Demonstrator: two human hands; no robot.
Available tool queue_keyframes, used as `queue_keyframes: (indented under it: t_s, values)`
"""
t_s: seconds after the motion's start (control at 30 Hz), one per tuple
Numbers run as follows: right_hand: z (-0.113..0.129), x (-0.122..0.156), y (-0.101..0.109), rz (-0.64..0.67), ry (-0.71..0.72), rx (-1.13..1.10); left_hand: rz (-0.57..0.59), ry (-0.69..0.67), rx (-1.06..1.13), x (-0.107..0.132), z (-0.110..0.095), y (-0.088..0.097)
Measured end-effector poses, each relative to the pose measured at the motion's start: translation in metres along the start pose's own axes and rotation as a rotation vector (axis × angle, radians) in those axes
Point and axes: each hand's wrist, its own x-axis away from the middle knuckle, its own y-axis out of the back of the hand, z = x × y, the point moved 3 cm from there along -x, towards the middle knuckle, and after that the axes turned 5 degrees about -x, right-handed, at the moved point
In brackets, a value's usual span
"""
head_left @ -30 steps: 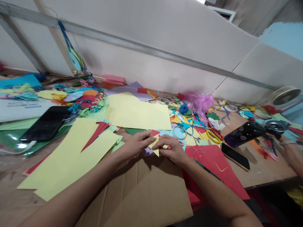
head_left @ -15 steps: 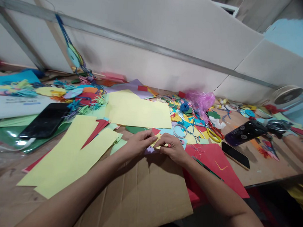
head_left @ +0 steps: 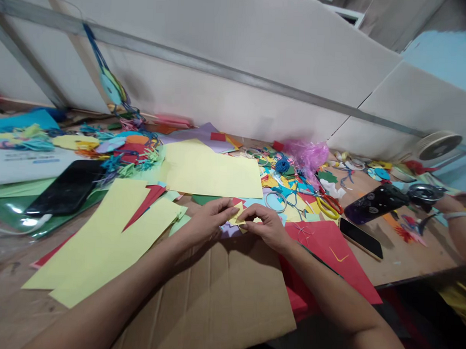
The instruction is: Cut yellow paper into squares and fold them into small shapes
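Observation:
My left hand [head_left: 208, 222] and my right hand [head_left: 264, 227] meet above a brown cardboard sheet [head_left: 213, 301], pinching a small folded piece of yellow paper [head_left: 239, 215] between their fingertips. Much of that piece is hidden by my fingers. A purple paper cutout [head_left: 227, 230] lies just below it, partly under my hands. To the left of my left hand lie long pale yellow paper sheets [head_left: 100, 246]. A red paper sheet [head_left: 329, 254] lies to the right of my right hand.
Paper scraps, a blue yarn ball [head_left: 282, 166], orange-handled scissors [head_left: 328, 207] and a pink plastic bag [head_left: 306, 156] crowd the wooden table. Several phones lie around. A co-worker's hand [head_left: 459, 202] reaches in at far right. A partition wall runs behind.
My hands have closed in on the yellow piece, which now looks flatter and less pointed. The co-worker's hand has moved further into view at the right.

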Motion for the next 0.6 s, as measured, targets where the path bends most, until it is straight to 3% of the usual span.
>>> queue_keyframes:
  t_s: [0.23,0.6]
  values:
    - [-0.004,0.000,0.001,-0.034,-0.015,-0.023,0.019,-0.026,-0.004,0.000,-0.001,-0.003]
    - [-0.011,0.005,-0.008,-0.071,-0.159,-0.186,-0.019,-0.043,-0.010,0.001,0.009,-0.009]
